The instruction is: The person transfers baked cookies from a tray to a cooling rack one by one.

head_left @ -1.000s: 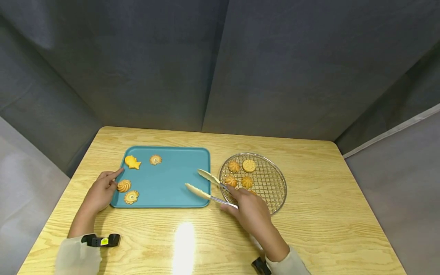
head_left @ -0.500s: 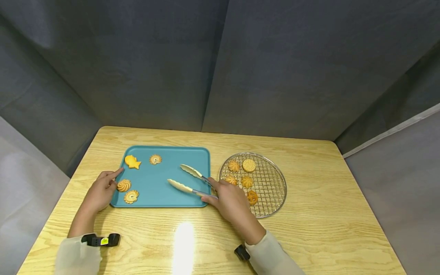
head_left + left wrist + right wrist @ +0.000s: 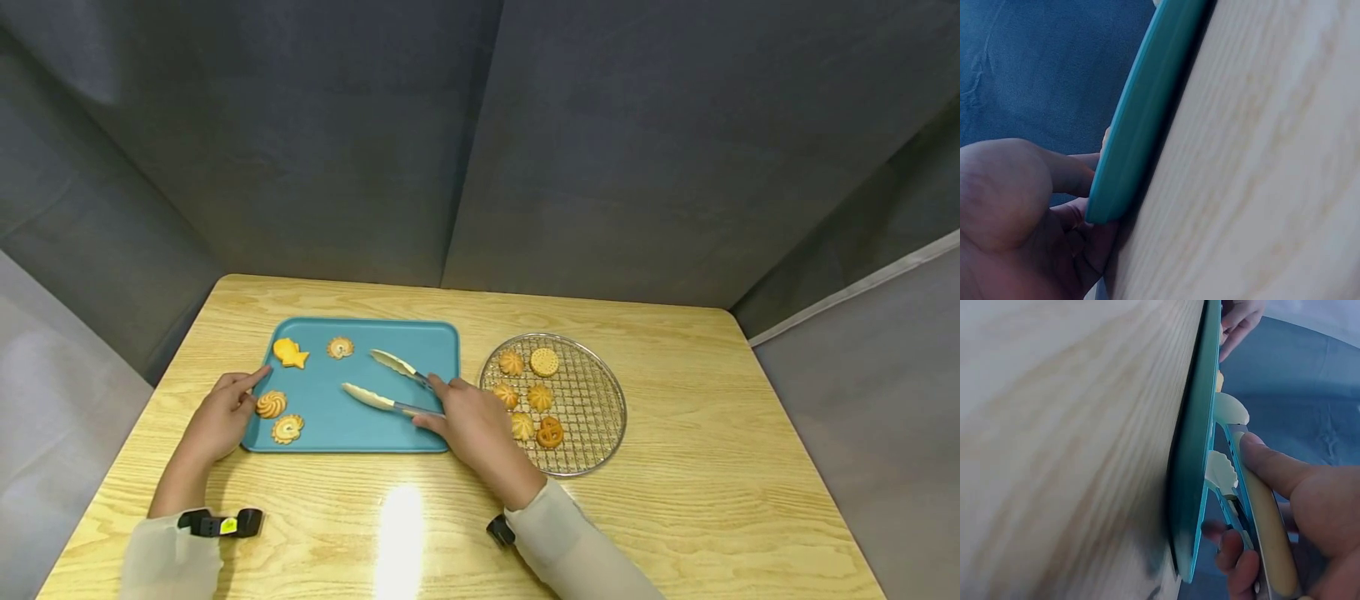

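My right hand (image 3: pixel 476 421) grips a pair of tongs (image 3: pixel 372 398) with cream tips and metal arms. The tongs are spread apart over the middle of the blue tray (image 3: pixel 360 437), with nothing between their tips. At the tray's left edge my left hand (image 3: pixel 219 418) holds the rim, its thumb and fingers about it in the left wrist view. On the tray lie a fish-shaped cookie (image 3: pixel 289 352), a ring cookie (image 3: pixel 340 347), a swirl cookie (image 3: pixel 271 404) and another ring cookie (image 3: pixel 287 429) near the left hand.
To the tray's right stands a round wire rack (image 3: pixel 592 417). It bears several cookies, among them a round dotted cookie (image 3: pixel 543 362) and a pretzel-shaped cookie (image 3: pixel 550 432). The wooden table (image 3: pixel 697 433) ends at grey curtains (image 3: pixel 600 167) behind.
My right hand has moved left with the spread tongs, from beside the rack to over the tray, uncovering cookies on the rack. The left hand has stayed at the tray's edge.
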`<state>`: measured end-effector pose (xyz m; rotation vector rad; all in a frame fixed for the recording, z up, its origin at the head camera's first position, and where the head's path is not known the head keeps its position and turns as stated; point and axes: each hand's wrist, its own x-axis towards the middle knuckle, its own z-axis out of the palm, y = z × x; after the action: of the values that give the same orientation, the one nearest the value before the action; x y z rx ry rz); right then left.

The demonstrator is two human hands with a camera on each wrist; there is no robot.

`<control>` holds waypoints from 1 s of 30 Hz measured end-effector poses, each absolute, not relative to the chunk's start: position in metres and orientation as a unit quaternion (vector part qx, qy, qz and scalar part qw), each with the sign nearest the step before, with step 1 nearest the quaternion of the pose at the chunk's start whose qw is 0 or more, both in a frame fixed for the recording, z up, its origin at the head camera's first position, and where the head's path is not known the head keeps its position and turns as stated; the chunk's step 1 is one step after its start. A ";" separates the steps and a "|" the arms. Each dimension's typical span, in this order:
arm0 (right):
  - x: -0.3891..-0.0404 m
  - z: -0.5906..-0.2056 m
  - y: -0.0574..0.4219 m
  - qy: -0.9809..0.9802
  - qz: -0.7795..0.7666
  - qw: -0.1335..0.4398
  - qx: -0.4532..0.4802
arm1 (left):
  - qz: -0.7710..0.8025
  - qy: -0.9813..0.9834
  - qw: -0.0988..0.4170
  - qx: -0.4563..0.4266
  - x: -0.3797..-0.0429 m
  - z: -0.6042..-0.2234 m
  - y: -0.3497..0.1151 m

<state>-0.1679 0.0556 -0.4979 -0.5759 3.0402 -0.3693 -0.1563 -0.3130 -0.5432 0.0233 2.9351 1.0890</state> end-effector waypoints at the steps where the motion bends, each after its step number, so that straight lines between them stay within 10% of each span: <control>1: -0.170 -0.498 0.053 0.976 -0.117 0.013 -0.185 | 0.348 0.938 0.006 0.008 -0.156 -0.543 -0.313; 30: -0.213 -0.493 -0.004 0.983 -0.076 0.044 -0.161 | 0.342 0.940 0.012 0.003 -0.156 -0.542 -0.312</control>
<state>-0.2132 -0.0041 -0.4929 -0.4909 3.0046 -0.2338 -0.1560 -0.3120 -0.5415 0.0108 2.9300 1.0674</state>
